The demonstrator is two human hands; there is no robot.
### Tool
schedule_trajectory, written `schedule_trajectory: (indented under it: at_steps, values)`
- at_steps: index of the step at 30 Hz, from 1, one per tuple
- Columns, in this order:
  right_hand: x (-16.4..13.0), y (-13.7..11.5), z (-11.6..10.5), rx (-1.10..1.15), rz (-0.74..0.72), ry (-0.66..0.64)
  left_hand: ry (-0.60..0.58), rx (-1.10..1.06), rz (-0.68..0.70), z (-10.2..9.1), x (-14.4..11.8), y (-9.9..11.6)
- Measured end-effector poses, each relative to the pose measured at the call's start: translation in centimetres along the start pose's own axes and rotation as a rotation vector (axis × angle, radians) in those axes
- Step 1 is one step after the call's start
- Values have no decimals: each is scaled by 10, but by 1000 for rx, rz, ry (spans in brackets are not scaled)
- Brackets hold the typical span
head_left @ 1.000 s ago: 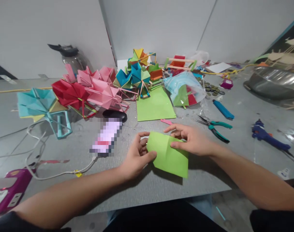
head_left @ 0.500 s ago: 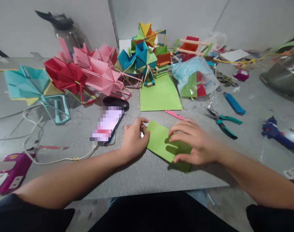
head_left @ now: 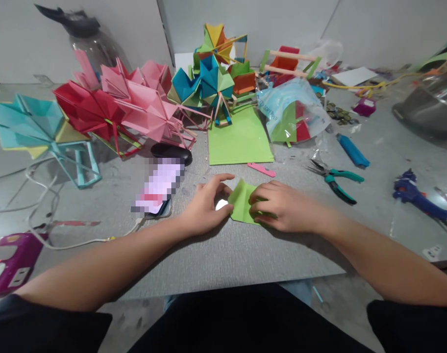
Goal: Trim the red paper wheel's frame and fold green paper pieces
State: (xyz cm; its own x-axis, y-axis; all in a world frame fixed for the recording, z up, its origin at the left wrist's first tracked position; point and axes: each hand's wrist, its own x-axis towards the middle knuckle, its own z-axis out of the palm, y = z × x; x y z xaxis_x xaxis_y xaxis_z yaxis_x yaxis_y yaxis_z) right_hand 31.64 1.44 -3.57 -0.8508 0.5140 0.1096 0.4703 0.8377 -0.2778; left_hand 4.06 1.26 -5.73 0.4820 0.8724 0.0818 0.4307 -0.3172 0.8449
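Observation:
A piece of light green paper [head_left: 241, 202], creased and bent upward on its left part, is between my two hands on the grey table. My left hand [head_left: 208, 207] curves around its left edge, the thumb touching the edge and the index finger by the upper corner. Curled over the right part of the paper, the fingers of my right hand [head_left: 282, 207] grip it and hide that side. Behind them lies a stack of green paper sheets [head_left: 240, 142], with a pink folding blade [head_left: 261, 169] just in front of it.
Folded-paper models, among them a turquoise one [head_left: 30, 122] and a pink one [head_left: 148, 110], line the back. On the left are a phone [head_left: 161, 184] with a cable and a magenta device [head_left: 15, 257]. Pliers [head_left: 335, 181], a blue cutter [head_left: 353, 150] and a glue gun [head_left: 418, 196] lie right.
The green paper, flatter and more exposed before, now stands bent with a crease. My right hand has moved slightly left and up, its fingers closing from spread to curled on the paper.

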Motion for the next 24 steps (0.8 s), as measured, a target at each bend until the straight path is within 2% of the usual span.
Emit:
schedule_trajectory:
  at_steps: [4,10,12,14,19,24]
  values:
    - [2,1,1,56,-41,6,-67,-181,-9,-1,0,-5]
    - [4,-3,6,44,-153,26,22,-434,-74,2,2,-8]
    - [4,-4,9,31,-158,22,31,-347,-33,-1,4,-7]
    - [4,-5,11,16,-158,11,-23,-196,27,-7,7,-7]
    - [6,-9,6,-21,-158,-21,-375,64,245,-20,12,-9]
    - [11,-13,3,-70,-267,-71,-414,136,335,-14,8,-9]
